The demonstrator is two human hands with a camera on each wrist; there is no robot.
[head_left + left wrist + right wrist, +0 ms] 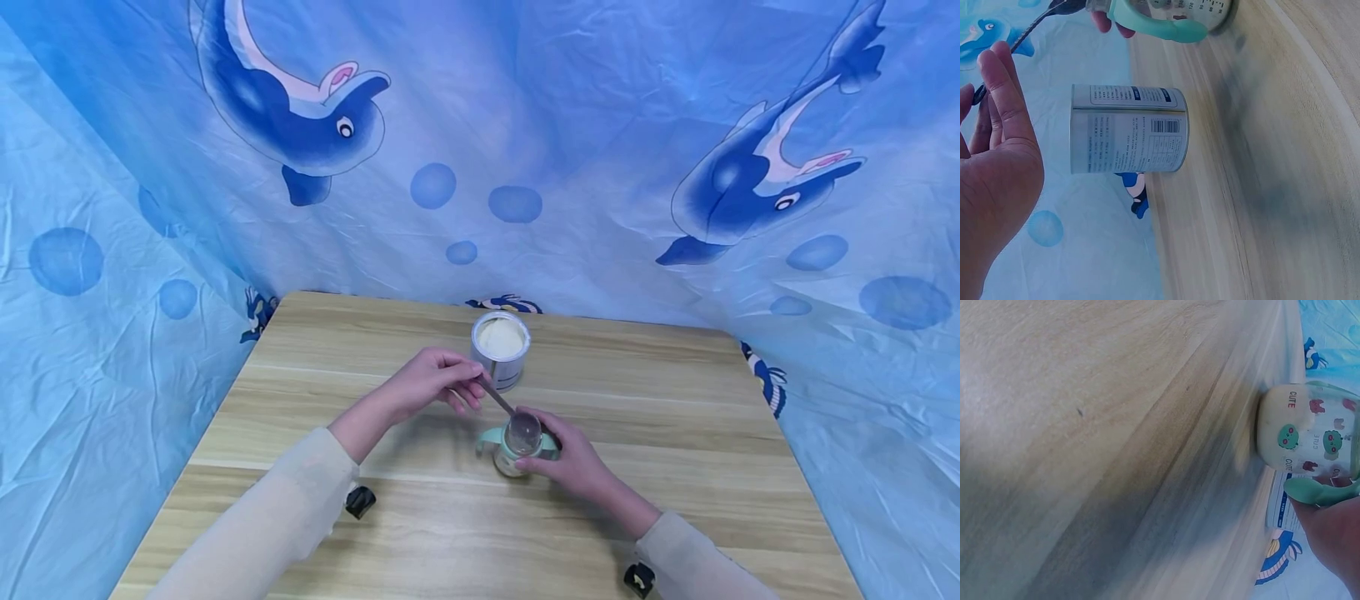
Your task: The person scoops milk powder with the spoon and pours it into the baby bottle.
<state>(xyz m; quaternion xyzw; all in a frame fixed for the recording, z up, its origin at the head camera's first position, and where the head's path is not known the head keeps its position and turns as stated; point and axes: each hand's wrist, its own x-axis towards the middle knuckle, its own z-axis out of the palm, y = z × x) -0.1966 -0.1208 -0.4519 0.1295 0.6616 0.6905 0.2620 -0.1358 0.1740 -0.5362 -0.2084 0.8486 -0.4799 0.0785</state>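
Between thumb and fingers my left hand (435, 379) pinches the end of a metal spoon (498, 396). The spoon slants down to the right, its bowl over the mouth of a clear baby bottle (508, 463). Green handles stick out from the bottle's sides; cartoon prints and pale contents show through its wall in the right wrist view. My right hand (566, 457) grips the bottle around its upper part, beside one handle (1319, 491). Just behind the hands stands an open can (1129, 134) of pale powder (501, 337), upright, with printed text and a barcode.
The hands work over a wood-grain table (337, 333). Behind it and at both sides hangs a blue curtain (585, 242) with dolphin prints. Small black devices (361, 502) are by the two sleeves.
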